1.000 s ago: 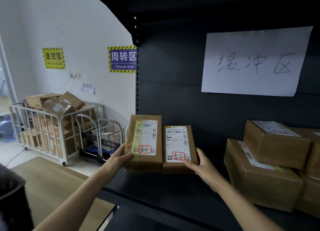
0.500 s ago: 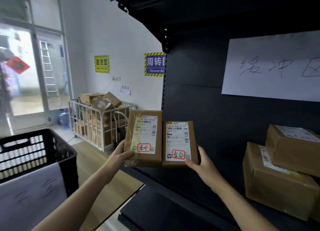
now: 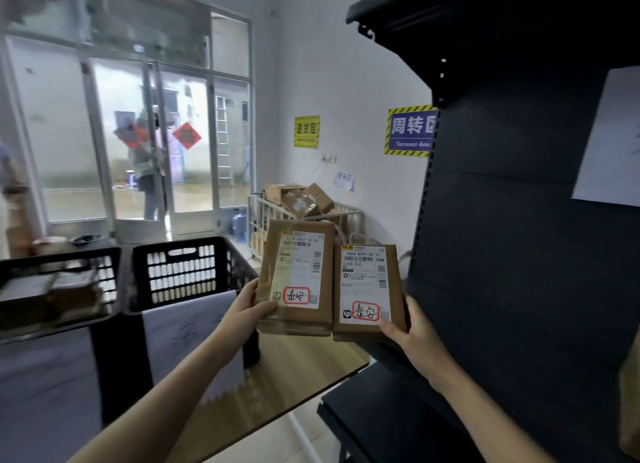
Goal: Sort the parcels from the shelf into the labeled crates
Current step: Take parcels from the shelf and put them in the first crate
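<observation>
I hold two brown cardboard parcels upright side by side in the air, left of the black shelf (image 3: 519,254). My left hand (image 3: 247,312) grips the lower left edge of the left parcel (image 3: 296,275). My right hand (image 3: 410,331) grips the lower right corner of the right parcel (image 3: 367,289). Each parcel shows a white shipping label with red-circled handwriting. A black slatted crate (image 3: 187,272) with a white paper label hanging on its front stands on the wooden table, left of the parcels. A second black crate (image 3: 59,289) at the far left holds parcels.
The wooden table's edge (image 3: 311,383) runs below the parcels. A white wire cage cart (image 3: 304,216) full of boxes stands by the back wall. Glass doors (image 3: 145,143) are behind the crates, with a person outside. Yellow and blue zone signs hang on the wall.
My view has swung left, away from the shelf. Both parcels have moved off the shelf with my hands and now sit beside the crates, which have come into view.
</observation>
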A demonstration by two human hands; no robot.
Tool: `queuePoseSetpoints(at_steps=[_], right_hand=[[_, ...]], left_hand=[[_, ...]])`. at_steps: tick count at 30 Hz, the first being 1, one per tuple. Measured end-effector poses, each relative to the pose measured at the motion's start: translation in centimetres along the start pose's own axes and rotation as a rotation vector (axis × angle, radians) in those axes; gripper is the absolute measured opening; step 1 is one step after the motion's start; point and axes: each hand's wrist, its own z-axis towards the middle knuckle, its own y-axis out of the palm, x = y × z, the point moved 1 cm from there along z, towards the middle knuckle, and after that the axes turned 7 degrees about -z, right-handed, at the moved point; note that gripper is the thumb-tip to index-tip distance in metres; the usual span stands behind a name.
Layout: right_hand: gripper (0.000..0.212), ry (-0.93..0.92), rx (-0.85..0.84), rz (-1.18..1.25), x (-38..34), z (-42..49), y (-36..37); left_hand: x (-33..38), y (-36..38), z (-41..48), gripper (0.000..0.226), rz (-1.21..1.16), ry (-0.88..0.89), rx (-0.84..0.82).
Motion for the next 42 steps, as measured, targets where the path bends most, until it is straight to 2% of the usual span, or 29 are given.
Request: queuePoseSetpoints(at_steps=[3,8,12,19,27,30,35,42], right_hand=[[0.038,-0.021,-0.063,0.027,-0.7,1.1,3.0],[0.054,-0.053,-0.156,0.056,-2.4,2.6,8.9],[0.049,-0.086,-0.219,0.056,-3.9,3.8,13.8],[0.057,-0.11,-0.298,0.067,-7.8,6.0,23.1],[0.048,-0.135,-0.352,0.069,-12.6,8.8,34.5],[0.044,-0.15,-0.384,0.085,-13.9,9.5,38.2],[0.048,-0.152,-0.416,0.098,-15.3,10.6,43.4],[0.053,-0.171,-0.479,0.11,-17.4,12.5,48.5]], left_hand=[[0.1,-3.2,-1.1,0.044,0.008,-0.007,0.072],[0.2,-9.0,-2.7,0.047,0.026,-0.022,0.181],[0.4,-13.8,-3.7,0.046,0.045,-0.029,0.247],[0.9,-23.5,-4.8,0.051,0.024,-0.032,0.321],[1.7,-35.7,-4.3,0.036,0.027,-0.032,0.39],[1.6,-39.7,-4.2,0.039,0.032,-0.033,0.408],[1.6,-44.6,-4.7,0.052,0.05,-0.039,0.454],[2.1,-49.5,-4.8,0.041,0.06,-0.032,0.514]])
